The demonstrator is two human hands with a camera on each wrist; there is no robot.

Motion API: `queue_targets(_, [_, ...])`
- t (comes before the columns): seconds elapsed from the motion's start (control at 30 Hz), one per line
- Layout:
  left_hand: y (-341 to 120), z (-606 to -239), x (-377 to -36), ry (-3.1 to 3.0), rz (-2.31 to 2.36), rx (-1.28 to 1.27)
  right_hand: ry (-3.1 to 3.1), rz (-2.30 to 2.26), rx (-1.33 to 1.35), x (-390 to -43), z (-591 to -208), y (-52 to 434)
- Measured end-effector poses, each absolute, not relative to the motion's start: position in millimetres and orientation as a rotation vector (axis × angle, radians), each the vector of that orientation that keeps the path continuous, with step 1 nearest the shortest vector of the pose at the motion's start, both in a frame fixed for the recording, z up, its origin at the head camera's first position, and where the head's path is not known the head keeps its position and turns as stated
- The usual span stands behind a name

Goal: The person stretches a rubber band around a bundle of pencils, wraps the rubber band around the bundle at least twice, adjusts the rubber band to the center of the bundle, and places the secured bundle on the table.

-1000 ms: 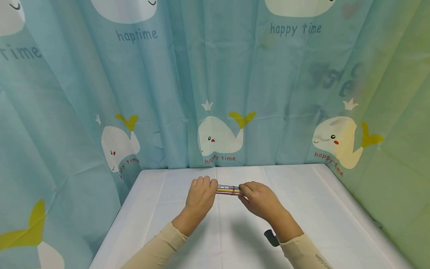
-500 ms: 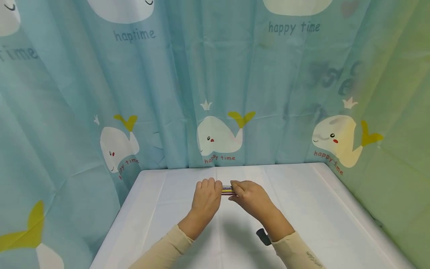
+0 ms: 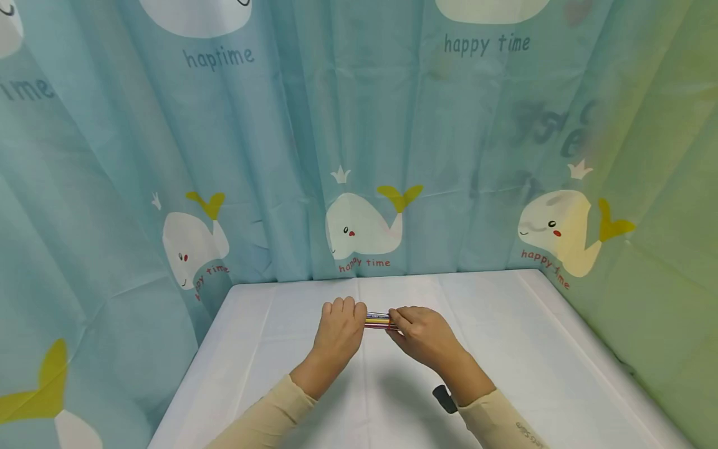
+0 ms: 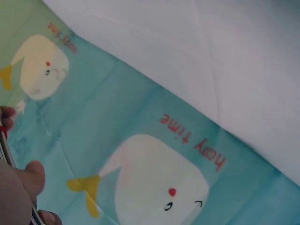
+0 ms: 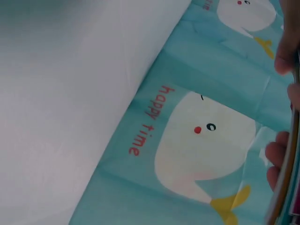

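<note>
Both hands hold a slim bundle of pencils (image 3: 377,320) level above the white table. Yellow, dark red and silvery sides show between the hands. My left hand (image 3: 339,330) grips one end, its knuckles facing up. My right hand (image 3: 423,333) pinches the bundle further right, thumb below and fingers on top. A red band (image 3: 392,323) circles the bundle right at the right fingertips. In the left wrist view the bundle (image 4: 7,152) lies at the left edge, partly hidden by the hand. The right wrist view shows brown, teal and magenta lengths of the bundle (image 5: 286,187) beside curled fingers (image 5: 276,153).
A white cloth covers the table (image 3: 291,362). Behind it hangs a blue-green curtain (image 3: 291,156) printed with whales, and a greener one (image 3: 667,299) stands along the right side. A small dark object (image 3: 445,399) shows beside the right sleeve.
My right hand has slid left along the bundle, over the red band, then back slightly, so the band shows again at its fingertips. The hands are closer together than one second ago.
</note>
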State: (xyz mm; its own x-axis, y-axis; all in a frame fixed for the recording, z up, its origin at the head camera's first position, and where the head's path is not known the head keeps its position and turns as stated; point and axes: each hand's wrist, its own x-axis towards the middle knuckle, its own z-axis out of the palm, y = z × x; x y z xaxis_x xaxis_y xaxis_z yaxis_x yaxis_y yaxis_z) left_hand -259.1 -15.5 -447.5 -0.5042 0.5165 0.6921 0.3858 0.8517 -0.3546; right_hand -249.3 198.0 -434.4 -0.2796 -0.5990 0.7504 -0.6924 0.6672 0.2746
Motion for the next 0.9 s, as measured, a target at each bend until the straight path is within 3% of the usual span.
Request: queue_targets(0.9, [-11.8, -456.1, -251.7, -2.211, 0.263, -0.694, -2.092, 0.192, 1.043, -243.2, -445.1, 185.6])
